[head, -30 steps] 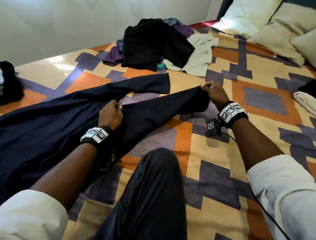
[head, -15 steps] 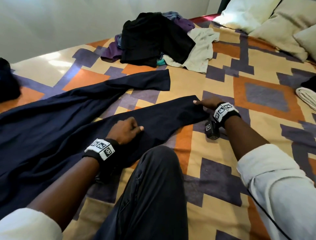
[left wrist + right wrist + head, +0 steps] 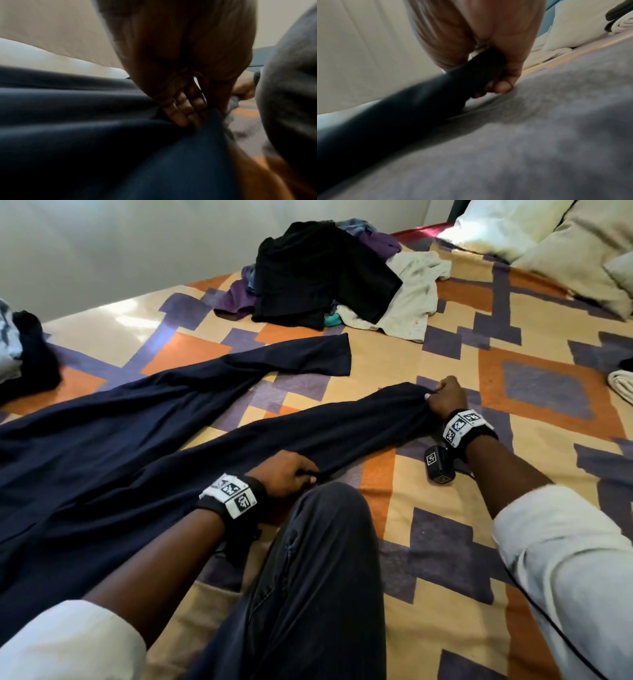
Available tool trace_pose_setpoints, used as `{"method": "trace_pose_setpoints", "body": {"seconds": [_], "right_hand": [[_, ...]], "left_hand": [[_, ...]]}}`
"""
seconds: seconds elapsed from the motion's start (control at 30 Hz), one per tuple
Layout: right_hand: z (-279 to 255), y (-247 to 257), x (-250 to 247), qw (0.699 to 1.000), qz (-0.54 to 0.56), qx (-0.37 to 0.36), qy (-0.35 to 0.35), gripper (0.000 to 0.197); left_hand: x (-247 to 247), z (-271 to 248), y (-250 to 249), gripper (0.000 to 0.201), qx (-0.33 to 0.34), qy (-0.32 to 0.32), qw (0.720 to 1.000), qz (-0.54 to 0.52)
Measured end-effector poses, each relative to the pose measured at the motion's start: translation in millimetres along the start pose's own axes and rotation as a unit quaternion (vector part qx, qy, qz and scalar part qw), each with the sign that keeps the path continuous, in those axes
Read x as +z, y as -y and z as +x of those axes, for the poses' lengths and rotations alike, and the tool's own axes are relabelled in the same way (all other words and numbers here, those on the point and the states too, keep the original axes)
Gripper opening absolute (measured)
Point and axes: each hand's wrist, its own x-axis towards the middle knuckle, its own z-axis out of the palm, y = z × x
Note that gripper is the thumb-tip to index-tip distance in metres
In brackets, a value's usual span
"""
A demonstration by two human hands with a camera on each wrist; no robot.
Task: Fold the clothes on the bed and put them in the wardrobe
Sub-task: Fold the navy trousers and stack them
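Nearest the camera, a bent knee in dark grey trousers (image 3: 308, 559) is seen resting on the bed's orange, purple and beige patterned blanket (image 3: 445, 525). Just beyond it, the left hand (image 3: 286, 474) is curled round the near edge of a long navy-blue fabric garment (image 3: 120, 457), its fingers (image 3: 180, 116) pinching a fold of cloth. Further right, the right hand (image 3: 445, 398) is closed on the end of the nearer leg of the same garment, thumb and fingers clamped on bunched fabric. The garment is spread across the bed's left half, its two legs lying apart and not yet aligned. Beyond it, a mixed pile of black, purple and cream unfolded clothes (image 3: 325, 275) remains, with pale pillows (image 3: 548, 234) at the far end.

Risk noted: the bunched grip may set creases or a skewed fold; the knee, almost touching the cloth, may trap it.
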Motion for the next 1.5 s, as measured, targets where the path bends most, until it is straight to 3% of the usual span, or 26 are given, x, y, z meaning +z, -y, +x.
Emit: {"method": "trace_pose_setpoints", "body": {"seconds": [0.07, 0.17, 0.23, 0.27, 0.3, 0.37, 0.43, 0.5, 0.6, 0.7, 0.83, 0.9, 1.0, 1.1, 1.17, 1.23, 1.27, 1.3, 1.37, 1.4, 1.43, 1.5], "right_hand": [[2, -5, 2, 0.998, -0.063, -0.01, 0.011, 0.038], [2, 12, 7, 0.994, -0.049, -0.097, -0.024, 0.027], [4, 26, 11, 0.975, -0.131, -0.141, 0.106, 0.027], [5, 33, 12, 0.952, -0.207, -0.134, 0.181, 0.028], [10, 39, 13, 0.937, -0.256, -0.123, 0.205, 0.03], [22, 60, 14, 0.94, -0.272, -0.124, 0.162, 0.038], [33, 90, 23, 0.96, -0.214, -0.13, 0.126, 0.04], [40, 116, 42, 0.973, -0.128, -0.115, 0.154, 0.043], [47, 152, 76, 0.982, -0.03, -0.045, 0.178, 0.044], [53, 164, 109, 0.983, -0.016, 0.015, 0.184, 0.057], [68, 170, 121, 0.979, 0.064, 0.054, 0.184, 0.034], [73, 177, 108, 0.959, 0.22, 0.081, 0.161, 0.012], [82, 191, 82, 0.915, 0.377, 0.074, 0.123, 0.02], [92, 210, 61, 0.865, 0.484, 0.05, 0.119, 0.016], [98, 222, 57, 0.831, 0.534, 0.042, 0.151, 0.011], [103, 231, 58, 0.8, 0.562, 0.032, 0.21, 0.03], [106, 233, 61, 0.808, 0.543, 0.035, 0.228, 0.036], [106, 234, 64, 0.835, 0.496, 0.026, 0.237, 0.031], [109, 224, 74, 0.932, 0.303, -0.016, 0.196, 0.009], [111, 216, 79, 0.965, 0.185, -0.044, 0.183, 0.005], [113, 207, 87, 0.976, 0.086, -0.065, 0.187, 0.005], [114, 191, 104, 0.974, -0.052, -0.084, 0.202, 0.027]], "left_hand": [[-7, 5, -5, 0.022, -0.004, 0.011, 0.999, -0.037], [-27, 15, 0, 0.015, -0.043, -0.09, 0.986, -0.136], [-42, 24, 11, 0.013, -0.084, -0.15, 0.98, -0.097], [-50, 29, 18, 0.013, -0.104, -0.151, 0.981, -0.062], [-56, 34, 25, 0.015, -0.126, -0.147, 0.981, -0.027], [-71, 46, 41, 0.019, -0.169, -0.159, 0.973, 0.015], [-87, 55, 60, 0.023, -0.21, -0.193, 0.958, 0.029], [-96, 62, 76, 0.024, -0.246, -0.224, 0.942, 0.048], [-102, 72, 100, 0.031, -0.32, -0.242, 0.912, 0.082], [-99, 80, 115, 0.041, -0.353, -0.247, 0.898, 0.084], [-99, 89, 128, 0.041, -0.344, -0.273, 0.895, 0.081], [-100, 90, 133, 0.04, -0.339, -0.287, 0.893, 0.075], [-103, 91, 134, 0.038, -0.317, -0.271, 0.906, 0.069], [-103, 93, 137, 0.034, -0.288, -0.238, 0.925, 0.072], [-101, 92, 141, 0.025, -0.275, -0.239, 0.929, 0.057], [-99, 91, 145, 0.017, -0.264, -0.239, 0.933, 0.049], [-99, 92, 147, 0.015, -0.256, -0.235, 0.937, 0.042], [-99, 93, 147, 0.015, -0.246, -0.232, 0.94, 0.032], [-100, 93, 144, 0.017, -0.215, -0.246, 0.945, 0.003], [-102, 93, 143, 0.018, -0.193, -0.265, 0.944, -0.011], [-103, 92, 141, 0.015, -0.175, -0.284, 0.943, -0.025], [-104, 92, 140, 0.005, -0.16, -0.299, 0.939, -0.049]]}}
